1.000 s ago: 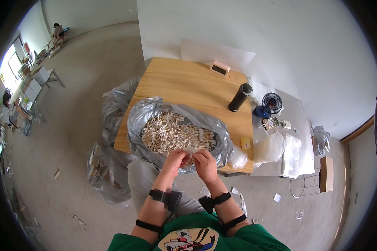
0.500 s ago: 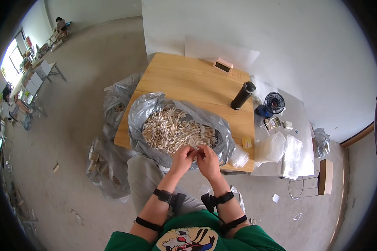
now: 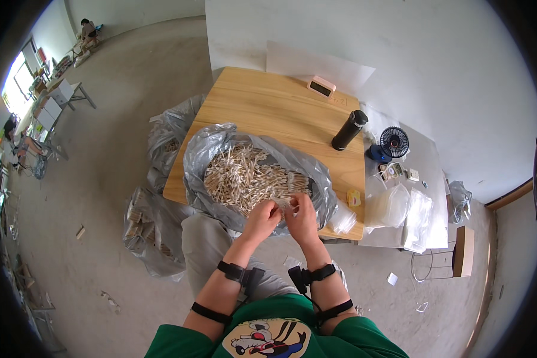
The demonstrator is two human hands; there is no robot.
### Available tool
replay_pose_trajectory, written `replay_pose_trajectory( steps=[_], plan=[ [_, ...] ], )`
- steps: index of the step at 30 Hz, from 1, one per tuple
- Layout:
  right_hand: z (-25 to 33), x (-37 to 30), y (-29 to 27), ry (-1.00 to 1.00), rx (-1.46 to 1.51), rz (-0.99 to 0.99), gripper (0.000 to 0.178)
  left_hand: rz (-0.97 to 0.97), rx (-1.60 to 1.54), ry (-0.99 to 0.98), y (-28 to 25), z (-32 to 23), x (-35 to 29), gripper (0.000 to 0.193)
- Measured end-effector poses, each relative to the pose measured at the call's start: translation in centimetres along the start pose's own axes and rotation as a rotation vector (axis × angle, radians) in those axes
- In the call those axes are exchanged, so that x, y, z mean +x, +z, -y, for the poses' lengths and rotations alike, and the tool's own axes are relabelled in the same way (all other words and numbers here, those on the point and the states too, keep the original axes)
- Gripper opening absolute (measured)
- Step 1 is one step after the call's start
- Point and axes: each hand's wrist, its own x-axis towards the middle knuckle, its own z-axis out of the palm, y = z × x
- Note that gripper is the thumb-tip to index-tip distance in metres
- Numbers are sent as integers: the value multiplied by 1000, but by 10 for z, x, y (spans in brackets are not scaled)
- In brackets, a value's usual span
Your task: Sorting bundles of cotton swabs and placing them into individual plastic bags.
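A big grey plastic bag (image 3: 198,156) lies wide open at the table's near edge, filled with loose cotton swabs (image 3: 235,176) on wooden sticks. Over its near right part my left hand (image 3: 262,219) and my right hand (image 3: 302,218) almost meet. Both pinch a small clear plastic bag (image 3: 284,206) between thumbs and fingers. Whether swabs are in that small bag cannot be made out. A stack of clear plastic bags (image 3: 343,219) rests at the table's right front corner, beside a yellow card (image 3: 354,198).
On the wooden table (image 3: 268,101) stand a black bottle (image 3: 349,129) and a pink clock (image 3: 321,87). A side table at right bears a fan (image 3: 394,142) and clear bags (image 3: 388,206). Grey sacks (image 3: 152,230) sit at left on the floor. Two people are far off left.
My right hand has shifted slightly up and to the right, its fingers lifting. The hands stand a little farther apart, with the small clear bag still between them. The view has tilted slightly.
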Motion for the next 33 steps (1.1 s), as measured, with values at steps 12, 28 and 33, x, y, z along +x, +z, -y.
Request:
replay_pose_trajectory(
  steps=[12,28,33],
  plan=[
    [-43,-3,18,594,811,-58,10,-294,-102,-50,0,27,5,26],
    [-39,26,18,362,609,237,22,-132,-100,-59,-5,29,30,19],
    [-40,33,23,318,642,280,18,-169,-14,29,-10,32,36,15]
  ],
)
